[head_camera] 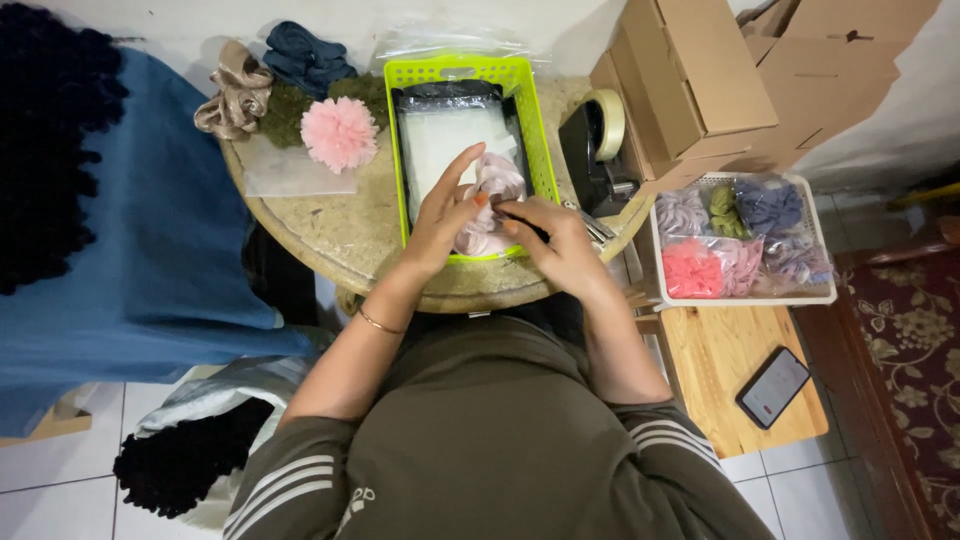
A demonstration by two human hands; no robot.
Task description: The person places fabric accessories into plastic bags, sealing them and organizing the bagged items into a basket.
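Note:
My left hand and my right hand meet over the near end of a lime green plastic basket on a round stone table. Between them I grip a pale pink scrunchie, partly in a clear bag. My left fingers rest on its top. My right fingers pinch its right side. Behind it in the basket lies a stack of clear and black plastic bags.
Pink, beige, green and dark blue scrunchies lie at the table's back left. A tape dispenser and cardboard boxes stand right. A white basket of bagged scrunchies and a phone sit on a wooden stool.

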